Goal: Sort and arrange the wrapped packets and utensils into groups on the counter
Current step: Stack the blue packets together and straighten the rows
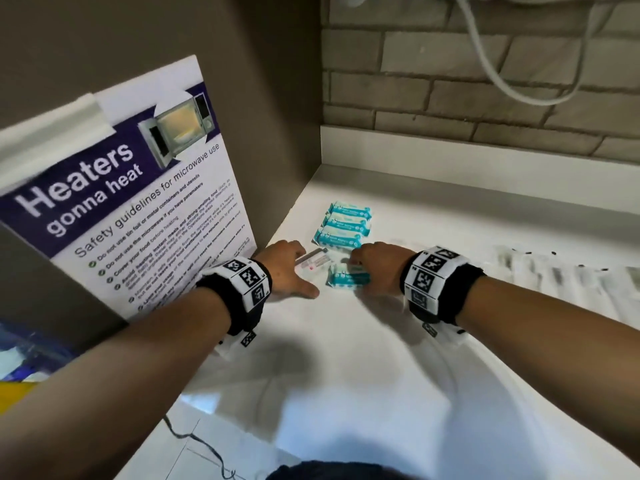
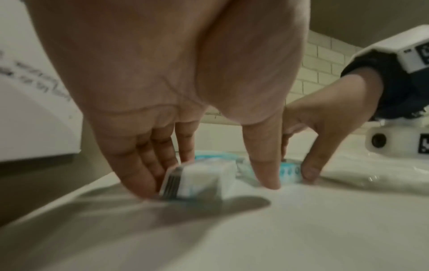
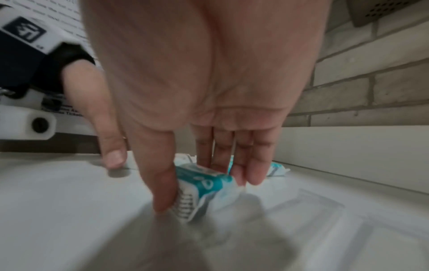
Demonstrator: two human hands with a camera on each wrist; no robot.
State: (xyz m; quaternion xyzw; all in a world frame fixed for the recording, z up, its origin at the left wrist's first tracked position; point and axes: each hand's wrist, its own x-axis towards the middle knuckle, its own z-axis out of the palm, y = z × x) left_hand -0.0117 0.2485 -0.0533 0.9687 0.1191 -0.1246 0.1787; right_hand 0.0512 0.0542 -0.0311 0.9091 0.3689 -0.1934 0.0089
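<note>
On the white counter [image 1: 346,368] three teal wrapped packets [image 1: 346,223] lie in a row near the back left corner. Just in front of them my right hand [image 1: 360,271] pinches another teal packet [image 1: 346,279] between thumb and fingers; in the right wrist view the hand [image 3: 204,192] holds this packet [image 3: 204,181] tilted against the counter. To its left my left hand [image 1: 306,270] rests straight fingers on a flat white packet [image 1: 317,262]. In the left wrist view the fingers [image 2: 144,179] touch the packet's [image 2: 199,177] left side, and the thumb stands on the counter, apart from it.
Several clear-wrapped utensils [image 1: 568,282] lie side by side on the counter's right part. A microwave safety poster [image 1: 138,209] hangs on the brown side panel at the left. Behind stands a brick wall [image 1: 485,98] with a white cable [image 1: 502,77] hanging down.
</note>
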